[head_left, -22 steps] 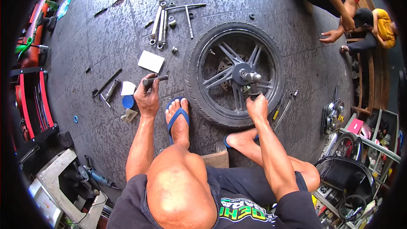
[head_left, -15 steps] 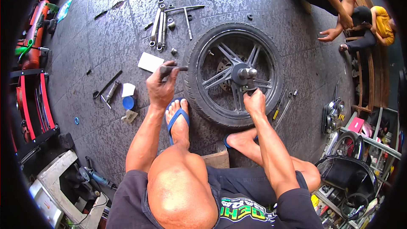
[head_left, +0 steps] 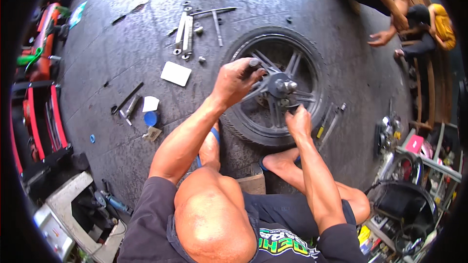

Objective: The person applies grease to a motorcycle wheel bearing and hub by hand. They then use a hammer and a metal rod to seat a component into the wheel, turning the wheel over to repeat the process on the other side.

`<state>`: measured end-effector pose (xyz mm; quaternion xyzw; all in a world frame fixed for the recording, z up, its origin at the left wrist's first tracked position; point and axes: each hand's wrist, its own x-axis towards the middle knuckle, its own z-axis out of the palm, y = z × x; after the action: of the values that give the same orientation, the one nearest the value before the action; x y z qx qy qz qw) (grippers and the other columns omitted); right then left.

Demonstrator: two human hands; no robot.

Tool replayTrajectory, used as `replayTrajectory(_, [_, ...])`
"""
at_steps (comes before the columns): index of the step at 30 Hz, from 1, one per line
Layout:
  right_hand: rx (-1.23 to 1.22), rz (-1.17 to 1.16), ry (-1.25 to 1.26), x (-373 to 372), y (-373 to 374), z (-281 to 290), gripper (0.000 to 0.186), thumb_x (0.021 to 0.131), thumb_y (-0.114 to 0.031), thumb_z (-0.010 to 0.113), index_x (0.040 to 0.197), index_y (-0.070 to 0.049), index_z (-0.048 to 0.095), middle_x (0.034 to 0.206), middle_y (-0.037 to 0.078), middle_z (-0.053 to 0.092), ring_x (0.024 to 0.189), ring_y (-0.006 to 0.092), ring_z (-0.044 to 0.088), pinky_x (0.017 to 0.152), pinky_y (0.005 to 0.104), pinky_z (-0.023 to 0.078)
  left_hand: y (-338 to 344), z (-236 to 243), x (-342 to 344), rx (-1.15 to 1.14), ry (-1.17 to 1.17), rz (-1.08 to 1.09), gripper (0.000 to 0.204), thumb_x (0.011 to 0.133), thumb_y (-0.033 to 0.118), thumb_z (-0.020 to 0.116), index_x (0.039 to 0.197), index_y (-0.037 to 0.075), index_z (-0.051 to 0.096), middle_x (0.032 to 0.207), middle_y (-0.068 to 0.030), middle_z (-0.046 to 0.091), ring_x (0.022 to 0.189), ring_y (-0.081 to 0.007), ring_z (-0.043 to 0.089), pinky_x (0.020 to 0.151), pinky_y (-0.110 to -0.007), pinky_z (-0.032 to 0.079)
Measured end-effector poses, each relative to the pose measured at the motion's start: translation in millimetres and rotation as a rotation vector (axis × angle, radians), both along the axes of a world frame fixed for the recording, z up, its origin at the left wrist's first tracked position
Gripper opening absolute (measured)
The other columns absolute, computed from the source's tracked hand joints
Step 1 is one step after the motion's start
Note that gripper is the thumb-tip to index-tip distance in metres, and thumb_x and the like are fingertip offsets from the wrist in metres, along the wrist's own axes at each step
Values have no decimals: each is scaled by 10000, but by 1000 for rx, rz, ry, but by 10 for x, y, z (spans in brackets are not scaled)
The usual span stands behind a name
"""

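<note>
My left hand [head_left: 236, 78], closed round a short dark metal rod [head_left: 254, 63], is raised over the left spokes of a motorcycle wheel [head_left: 274, 133] lying flat on the floor. My right hand [head_left: 299, 119] is closed on a tool, apparently a hammer [head_left: 287, 86], whose metal head is over the hub; where head and hub meet is unclear. A white rectangular card [head_left: 175, 73] lies left of the tyre, near several wrenches [head_left: 185, 34] and a T-handle tool [head_left: 218, 28]. A blue lid [head_left: 150, 118] sits by a small pale paper [head_left: 151, 103].
Two other people [head_left: 392, 9] [head_left: 441, 27] are at upper right. Red tool trays [head_left: 34, 122] and red equipment [head_left: 44, 39] stand left, a grinder [head_left: 112, 199] lower left, a cluttered metal rack [head_left: 431, 160] right. A wooden block [head_left: 251, 182] is between my legs.
My left hand with the rod has moved right and up, from beside the tyre to over the wheel. My right hand has shifted only slightly.
</note>
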<state>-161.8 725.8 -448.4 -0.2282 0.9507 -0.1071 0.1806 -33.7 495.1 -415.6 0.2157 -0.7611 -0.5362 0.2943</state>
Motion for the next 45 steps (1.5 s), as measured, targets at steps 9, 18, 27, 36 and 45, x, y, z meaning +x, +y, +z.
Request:
replayTrajectory(9, [-329, 55, 23, -55, -72, -190, 287, 845, -159, 725, 1039, 49, 682, 982, 279, 717, 979, 473, 676, 822, 502, 522, -212, -275, 1108, -191, -206, 521, 226, 916, 220, 705, 880, 19, 608, 722, -184, 630, 648, -364, 638, 589, -421, 479])
replayTrajectory(18, [-179, 75, -17, -69, -33, -151, 291, 805, -166, 726, 1020, 24, 677, 957, 286, 711, 940, 479, 676, 823, 524, 521, -409, -1093, 1819, -122, -1031, 717, 413, 909, 416, 683, 1029, 22, 645, 994, -236, 690, 945, -424, 675, 805, -539, 534])
replayTrajectory(27, [-232, -25, -44, 125, -78, -73, 243, 818, -135, 705, 1009, 11, 677, 926, 266, 721, 920, 466, 690, 796, 513, 529, -1346, -1177, -147, -216, -645, 541, 415, 875, 352, 740, 1044, -6, 617, 982, -243, 675, 938, -450, 663, 803, -529, 533])
replayTrajectory(36, [-168, -90, -90, 77, -118, 20, 254, 842, -159, 696, 1034, 5, 668, 926, 287, 711, 942, 478, 677, 815, 524, 527, -2056, -1439, -793, 404, -877, 395, 483, 823, 314, 599, 1096, -72, 700, 1088, -274, 717, 961, -371, 728, 834, -456, 566])
replayTrajectory(45, [-145, -122, -109, 26, -25, -67, 328, 849, -237, 697, 1059, 12, 660, 965, 299, 705, 979, 496, 659, 838, 538, 519, -1392, -532, -344, 379, -70, 565, 277, 929, 274, 686, 1008, 20, 607, 713, -44, 583, 550, -102, 555, 481, -290, 446])
